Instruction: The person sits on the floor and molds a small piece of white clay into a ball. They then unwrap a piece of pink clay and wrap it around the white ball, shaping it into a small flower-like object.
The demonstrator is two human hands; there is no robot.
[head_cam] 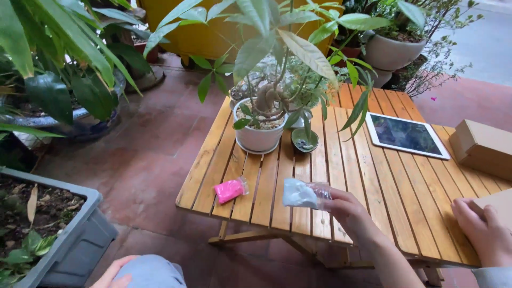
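My left hand (349, 213) pinches a small clear bag of white material (301, 193) at the near part of a slatted wooden table (373, 176). The bag lies on the slats, its twisted end between my fingers. A small bag of pink material (230, 190) lies on the table to its left, untouched. My right hand (482, 232) is at the table's right front corner, fingers curled over the edge of a flat brown cardboard piece (498, 201).
A white pot with a braided-trunk plant (260, 133) and a small green dish (304, 140) stand at the table's far side. A tablet (406, 135) and a cardboard box (482, 146) lie at the right. Planters (80, 234) surround the red tile floor. Grey-clad knee (149, 272) at the bottom.
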